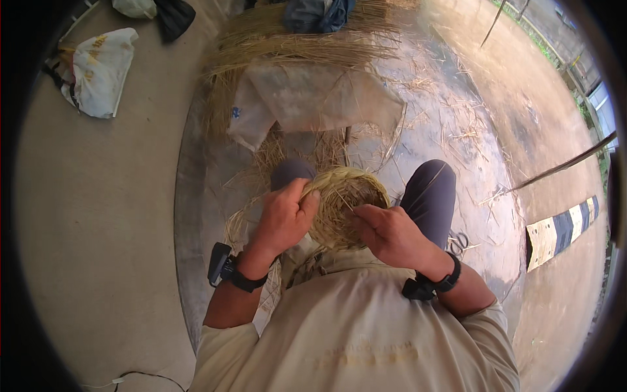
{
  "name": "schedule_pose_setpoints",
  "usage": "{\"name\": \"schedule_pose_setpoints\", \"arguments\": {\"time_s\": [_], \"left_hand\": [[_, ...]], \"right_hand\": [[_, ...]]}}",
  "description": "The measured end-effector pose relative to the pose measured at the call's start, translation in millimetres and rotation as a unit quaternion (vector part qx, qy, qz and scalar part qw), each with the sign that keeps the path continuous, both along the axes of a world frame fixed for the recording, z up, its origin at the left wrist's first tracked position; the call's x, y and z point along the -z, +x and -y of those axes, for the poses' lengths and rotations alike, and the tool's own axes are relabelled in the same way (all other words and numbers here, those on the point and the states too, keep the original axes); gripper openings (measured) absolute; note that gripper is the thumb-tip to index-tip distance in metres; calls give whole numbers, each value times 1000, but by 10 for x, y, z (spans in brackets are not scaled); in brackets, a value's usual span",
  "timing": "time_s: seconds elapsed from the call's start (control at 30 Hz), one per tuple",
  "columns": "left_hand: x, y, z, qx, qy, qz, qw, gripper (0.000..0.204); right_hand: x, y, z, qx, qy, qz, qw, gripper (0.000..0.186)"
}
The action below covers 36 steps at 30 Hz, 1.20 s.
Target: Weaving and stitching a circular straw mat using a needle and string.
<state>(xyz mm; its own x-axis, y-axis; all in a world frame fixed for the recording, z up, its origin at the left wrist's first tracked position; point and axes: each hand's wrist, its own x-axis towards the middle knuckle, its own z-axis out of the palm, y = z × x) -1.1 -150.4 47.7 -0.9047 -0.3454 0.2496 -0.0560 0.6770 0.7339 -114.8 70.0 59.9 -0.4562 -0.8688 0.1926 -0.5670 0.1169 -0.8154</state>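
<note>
A round woven straw basket [330, 208] rests in my lap between my knees, its hollow inside facing up. My left hand [285, 219] is closed on the basket's left rim, thumb lying along the edge. Over the right side of the basket, my right hand [394, 239] is pinched, with a thin straw strand [338, 197] running from its fingertips across the opening. That hand's fingers are partly hidden, and it covers the basket's lower right rim.
Beyond my knees a translucent plastic sheet [313, 98] lies in front of long straw bundles [287, 51], topped by blue cloth [319, 14]. Scissors [458, 243] lie right of my knee. Loose straw litters the floor. A white sack [99, 72] lies far left; a striped block [563, 232] and pole [565, 162] stand out right.
</note>
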Motion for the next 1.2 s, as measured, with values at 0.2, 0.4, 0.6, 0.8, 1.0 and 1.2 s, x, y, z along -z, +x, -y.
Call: {"name": "schedule_pose_setpoints", "arguments": {"time_s": [0.2, 0.4, 0.6, 0.8, 1.0, 1.2], "left_hand": [[8, -9, -17, 13, -22, -18, 1000, 21], [-57, -34, -69, 29, -10, 3, 1000, 17], [14, -55, -109, 9, -67, -45, 997, 20], [115, -84, -284, -5, -110, -62, 992, 20], [111, -108, -269, 8, -105, -51, 993, 21], [34, -123, -170, 10, -154, -51, 987, 26]], "right_hand": [[41, 18, 42, -28, 12, -24, 999, 14], [62, 3, 30, -27, 52, -24, 998, 14], [24, 34, 37, -6, 32, 103, 994, 11], [16, 6, 140, -2, -19, 47, 999, 14], [63, -101, 114, 5, 38, 129, 991, 13], [38, -47, 104, 11, 30, 175, 984, 13]]}}
